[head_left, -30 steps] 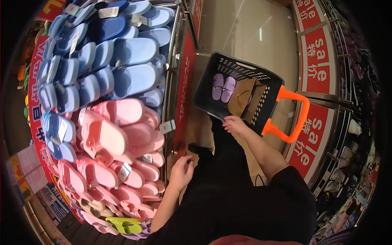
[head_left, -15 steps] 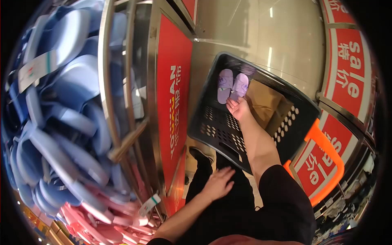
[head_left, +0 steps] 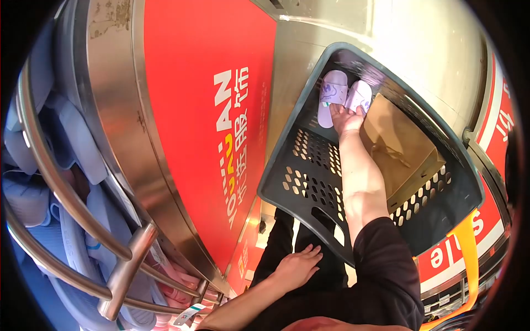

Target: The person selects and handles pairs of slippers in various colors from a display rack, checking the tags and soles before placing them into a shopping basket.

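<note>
My right hand (head_left: 346, 118) reaches down into a dark grey shopping basket (head_left: 326, 212), its fingers closed around the heel end of a lilac slipper (head_left: 360, 95). The matching lilac slipper (head_left: 334, 88), with a purple drawing on its strap, lies just to the left. Both rest near the far end of the basket. A brown paper bag (head_left: 395, 140) stands beside my right hand, in the same basket. My left hand (head_left: 298, 269) lies near my dark trousers, below the basket, fingers stretched out and holding nothing.
On the left, metal rails (head_left: 72, 204) hold many blue slippers (head_left: 77, 237), with pink ones lower down. A red sign panel (head_left: 204, 110) runs along that rack. The basket's orange handle (head_left: 469, 259) hangs at the right, near red sale signs (head_left: 436, 262).
My view has shifted, so the basket appears larger and the rack nearer. My right hand stays at the same slipper. The left hand has moved slightly lower in view.
</note>
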{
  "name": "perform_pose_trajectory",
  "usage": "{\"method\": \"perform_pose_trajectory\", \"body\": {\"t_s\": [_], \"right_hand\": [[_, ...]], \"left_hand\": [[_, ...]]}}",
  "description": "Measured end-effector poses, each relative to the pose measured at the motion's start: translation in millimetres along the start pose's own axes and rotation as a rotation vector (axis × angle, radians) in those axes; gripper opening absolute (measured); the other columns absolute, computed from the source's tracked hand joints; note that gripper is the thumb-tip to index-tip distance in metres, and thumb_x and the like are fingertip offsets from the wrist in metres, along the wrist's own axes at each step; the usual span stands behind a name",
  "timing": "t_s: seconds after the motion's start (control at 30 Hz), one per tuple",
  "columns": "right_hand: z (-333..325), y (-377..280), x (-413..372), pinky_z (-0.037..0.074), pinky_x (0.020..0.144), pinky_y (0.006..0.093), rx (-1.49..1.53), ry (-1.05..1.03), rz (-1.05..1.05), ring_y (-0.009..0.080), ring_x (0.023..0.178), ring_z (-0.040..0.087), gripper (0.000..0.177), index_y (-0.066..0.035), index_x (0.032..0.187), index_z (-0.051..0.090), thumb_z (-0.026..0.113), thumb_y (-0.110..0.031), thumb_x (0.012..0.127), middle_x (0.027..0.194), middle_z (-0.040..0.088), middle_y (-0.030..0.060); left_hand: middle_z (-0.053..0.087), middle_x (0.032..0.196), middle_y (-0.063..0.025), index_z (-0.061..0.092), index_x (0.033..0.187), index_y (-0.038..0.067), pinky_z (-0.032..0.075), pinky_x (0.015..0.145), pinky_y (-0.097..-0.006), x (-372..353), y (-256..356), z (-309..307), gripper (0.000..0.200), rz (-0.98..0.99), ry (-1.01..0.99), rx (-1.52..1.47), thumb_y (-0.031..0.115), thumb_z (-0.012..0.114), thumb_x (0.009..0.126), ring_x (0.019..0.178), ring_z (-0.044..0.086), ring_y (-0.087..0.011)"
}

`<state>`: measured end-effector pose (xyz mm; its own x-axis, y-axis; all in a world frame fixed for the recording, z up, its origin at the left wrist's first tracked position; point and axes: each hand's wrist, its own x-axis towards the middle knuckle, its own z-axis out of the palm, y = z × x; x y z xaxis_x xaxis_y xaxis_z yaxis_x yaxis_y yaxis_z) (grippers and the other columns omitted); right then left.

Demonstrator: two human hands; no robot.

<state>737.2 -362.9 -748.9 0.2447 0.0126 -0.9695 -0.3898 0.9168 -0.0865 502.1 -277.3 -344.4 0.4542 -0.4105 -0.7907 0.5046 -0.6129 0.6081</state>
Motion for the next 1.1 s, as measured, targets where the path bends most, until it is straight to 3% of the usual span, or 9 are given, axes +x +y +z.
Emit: {"method": "perform_pose_trajectory", "body": {"t_s": [0.2,0.27,0.4,0.47,0.53,0.7,0.87,1.0,1.1], "right_hand": [[6,-5,-66,0.038,0.106,0.0497,0.009,0.041,-0.029,0.0367,0.108,0.055,0.046,-0.009,0.123,0.052,0.053,-0.044,0.092,0.111,0.058,0.0192],[-2,-4,-94,0.043,0.1,0.0497,-0.035,-0.111,-0.078,0.0336,0.109,0.057,0.043,-0.01,0.122,0.052,0.055,-0.039,0.091,0.115,0.06,0.0124],[-1,-16,-206,0.052,0.084,0.033,-0.104,-0.538,0.02,0.0159,0.097,0.061,0.026,-0.011,0.114,0.058,0.054,-0.024,0.092,0.104,0.061,0.0019],[0,-22,-262,0.048,0.093,0.0359,-0.713,-0.575,-0.309,0.0218,0.103,0.061,0.03,-0.008,0.118,0.06,0.054,-0.027,0.096,0.114,0.063,0.0067],[5,-33,-335,0.046,0.099,0.0396,-0.475,-0.495,0.104,0.0225,0.108,0.06,0.038,-0.005,0.123,0.058,0.047,-0.03,0.098,0.115,0.064,0.0096],[-14,-32,-516,0.043,0.104,0.0431,-0.72,-0.507,0.29,0.026,0.116,0.059,0.041,-0.004,0.126,0.056,0.043,-0.032,0.098,0.123,0.063,0.0108],[-59,-2,-637,0.047,0.099,0.0417,-0.876,-0.598,0.442,0.0264,0.113,0.06,0.038,-0.006,0.127,0.057,0.047,-0.03,0.099,0.122,0.064,0.0117],[-62,35,-719,0.043,0.104,0.0451,-1.028,-0.767,0.525,0.027,0.119,0.057,0.046,-0.009,0.138,0.045,0.035,-0.038,0.104,0.133,0.057,0.0108],[-68,54,-746,0.047,0.096,0.0455,-1.236,-1.022,0.588,0.0299,0.109,0.062,0.046,-0.005,0.135,0.044,0.033,-0.038,0.105,0.123,0.061,0.0181]], "left_hand": [[0.053,0.139,-0.0137,0.058,0.127,0.005,0.048,0.1,-0.0393,-6,9,14,0.04,0.008,0.1,-0.069,0.019,0.063,0.09,0.13,0.049,-0.0292],[0.052,0.139,-0.0149,0.057,0.129,0.004,0.047,0.101,-0.0402,-13,11,24,0.043,0.033,0.153,-0.121,0.017,0.064,0.089,0.129,0.049,-0.0309],[0.059,0.129,-0.0185,0.052,0.132,0.004,0.046,0.102,-0.0406,-45,25,17,0.047,-0.021,0.298,-0.283,0.017,0.063,0.089,0.119,0.057,-0.0352],[0.063,0.122,-0.0191,0.05,0.134,0.005,0.049,0.097,-0.0384,-70,39,5,0.052,-0.143,0.523,-0.384,0.014,0.066,0.086,0.111,0.062,-0.0328],[0.055,0.129,-0.0239,0.038,0.141,-0.002,0.047,0.099,-0.0408,-95,51,-9,0.07,-0.131,0.763,-0.321,0.015,0.072,0.082,0.118,0.056,-0.0365],[0.032,0.149,-0.0285,0.026,0.147,-0.002,0.024,0.116,-0.0484,-171,74,-20,0.107,0.063,0.887,-0.014,0.039,0.085,0.068,0.14,0.031,-0.0408],[0.035,0.147,-0.0282,0.041,0.14,0.005,0.037,0.106,-0.0512,-246,76,24,0.092,0.664,1.061,0.017,0.025,0.086,0.062,0.135,0.04,-0.0426],[0.037,0.146,-0.0297,0.039,0.142,0.003,0.041,0.104,-0.0432,-327,61,52,0.085,0.778,1.152,-0.109,0.015,0.079,0.068,0.128,0.047,-0.0445],[0.05,0.135,-0.0184,0.036,0.142,-0.002,0.042,0.102,-0.0343,-377,35,86,0.066,0.725,1.25,-0.692,0.007,0.063,0.083,0.12,0.053,-0.0232]]}}
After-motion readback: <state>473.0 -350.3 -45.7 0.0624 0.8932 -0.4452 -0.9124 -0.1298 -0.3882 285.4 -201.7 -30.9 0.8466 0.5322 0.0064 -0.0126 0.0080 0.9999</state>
